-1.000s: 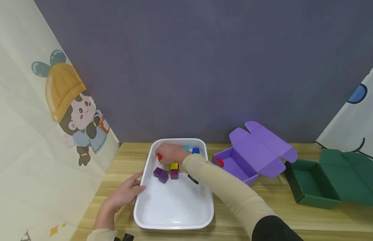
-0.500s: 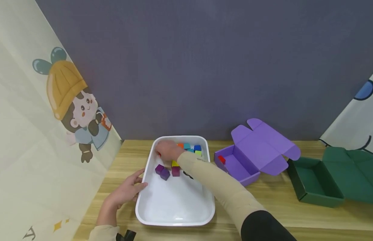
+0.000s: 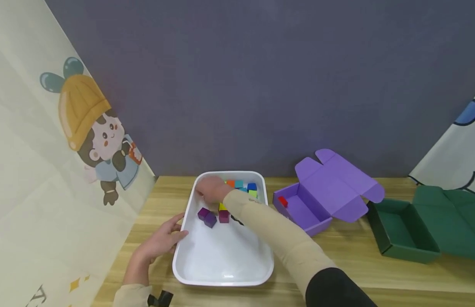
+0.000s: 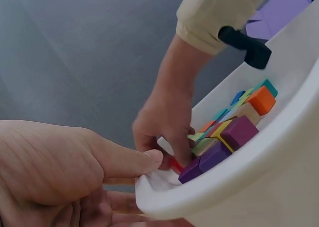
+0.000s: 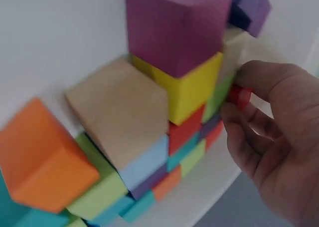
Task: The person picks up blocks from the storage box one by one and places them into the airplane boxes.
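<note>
In the head view my left hand (image 3: pixel 160 242) grips the left rim of a white tray (image 3: pixel 222 282), thumb over the edge and fingers outside and under it. My right hand (image 3: pixel 211 189) reaches into the tray's far left corner. Between its thumb and fingers it pinches a small red block (image 5: pixel 240 97), seen in the right wrist view but hidden in the head view. Beside those fingers sit wooden blocks of many colours, among them a magenta block (image 5: pixel 179 27), a yellow block (image 5: pixel 182 85) and an orange block (image 5: pixel 47 157). Two purple blocks (image 4: pixel 214 156) lie close to the right hand.
Right of the tray stands an open purple box (image 3: pixel 318 229) with one red block (image 3: pixel 283 201) inside. Farther right is an open dark green box (image 3: pixel 410 253), its lid folded out. A grey wall (image 3: pixel 260 94) rises behind the wooden table (image 3: pixel 337 266).
The head view has shifted slightly. My right hand stays in the tray's far left corner, and the red block once visible under it is now covered in the head view. My left hand keeps its hold.
</note>
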Demonstrator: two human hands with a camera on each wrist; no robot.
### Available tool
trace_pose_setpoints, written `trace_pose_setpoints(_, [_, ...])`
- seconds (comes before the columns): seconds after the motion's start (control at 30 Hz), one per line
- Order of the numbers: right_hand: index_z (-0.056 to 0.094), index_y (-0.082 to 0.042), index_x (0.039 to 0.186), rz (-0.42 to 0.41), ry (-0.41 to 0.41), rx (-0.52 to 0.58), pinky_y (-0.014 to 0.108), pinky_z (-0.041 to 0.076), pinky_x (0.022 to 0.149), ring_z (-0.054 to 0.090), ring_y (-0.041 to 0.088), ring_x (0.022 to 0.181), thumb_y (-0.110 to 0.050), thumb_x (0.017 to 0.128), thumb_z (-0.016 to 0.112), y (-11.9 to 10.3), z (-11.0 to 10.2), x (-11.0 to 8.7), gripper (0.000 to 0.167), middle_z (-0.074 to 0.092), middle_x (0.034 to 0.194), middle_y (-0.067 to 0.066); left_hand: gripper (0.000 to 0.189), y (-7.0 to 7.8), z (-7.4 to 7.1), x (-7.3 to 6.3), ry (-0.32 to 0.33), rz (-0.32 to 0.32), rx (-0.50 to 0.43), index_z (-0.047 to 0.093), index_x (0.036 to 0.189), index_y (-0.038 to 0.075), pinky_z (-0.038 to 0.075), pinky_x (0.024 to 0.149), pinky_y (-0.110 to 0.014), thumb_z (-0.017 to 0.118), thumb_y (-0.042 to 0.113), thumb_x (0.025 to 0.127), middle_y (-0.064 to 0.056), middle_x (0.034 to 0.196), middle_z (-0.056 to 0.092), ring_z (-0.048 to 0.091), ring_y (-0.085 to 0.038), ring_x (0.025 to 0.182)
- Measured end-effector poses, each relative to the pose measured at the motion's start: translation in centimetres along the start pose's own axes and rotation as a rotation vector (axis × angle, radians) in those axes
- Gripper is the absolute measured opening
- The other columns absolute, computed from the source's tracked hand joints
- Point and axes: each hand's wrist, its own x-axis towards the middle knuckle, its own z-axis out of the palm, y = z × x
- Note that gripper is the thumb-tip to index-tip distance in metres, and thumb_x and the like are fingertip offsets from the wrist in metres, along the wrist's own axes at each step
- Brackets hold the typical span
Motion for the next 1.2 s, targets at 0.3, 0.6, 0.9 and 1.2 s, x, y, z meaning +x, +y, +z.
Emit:
trace_pose_setpoints(0.3, [0.068,-0.015,0.105,-0.084,-0.028,0.048,0.020,0.047,0.074,0.052,0.013,0.083,-0.014,0.086,0.075,0.0,-3.5,-1.8,0.020,0.057,0.091,-0.005,0.060,0.1,-0.3,-0.5,0.000,-0.024,-0.008,0.019,0.153,0.005,0.057,0.068,-0.046,0.049,0.009,0.102,-0.031,0.124,0.049,0.064,-0.036,0.094])
trace_pose_setpoints(0.6, [0.067,-0.019,0.106,-0.155,-0.040,-0.098,0.018,0.050,0.073,0.055,0.012,0.079,-0.017,0.085,0.077,0.3,-7.5,-6.7,0.023,0.057,0.093,-0.005,0.060,0.0,-0.3,-0.5,0.036,-0.048,0.008,0.022,0.154,0.007,0.058,0.068,-0.044,0.051,0.011,0.101,-0.029,0.125,0.051,0.065,-0.033,0.092])
trace_pose_setpoints(0.9, [0.061,-0.016,0.123,-0.151,-0.014,-0.190,0.019,0.052,0.077,0.056,0.011,0.078,-0.017,0.085,0.077,3.1,-8.9,-13.8,0.041,0.059,0.103,0.001,0.059,-0.1,0.1,0.0,0.045,-0.050,0.025,0.026,0.153,0.008,0.058,0.069,-0.044,0.053,0.012,0.101,-0.028,0.125,0.052,0.066,-0.032,0.091])
trace_pose_setpoints(1.2, [0.064,-0.011,0.109,-0.087,0.079,-0.123,0.023,0.053,0.069,0.054,0.013,0.073,-0.012,0.083,0.077,7.9,-8.3,-19.1,0.029,0.054,0.091,-0.001,0.058,-0.2,0.1,0.0,0.071,-0.069,0.035,0.029,0.152,0.008,0.058,0.069,-0.044,0.054,0.011,0.100,-0.025,0.123,0.054,0.065,-0.031,0.091])
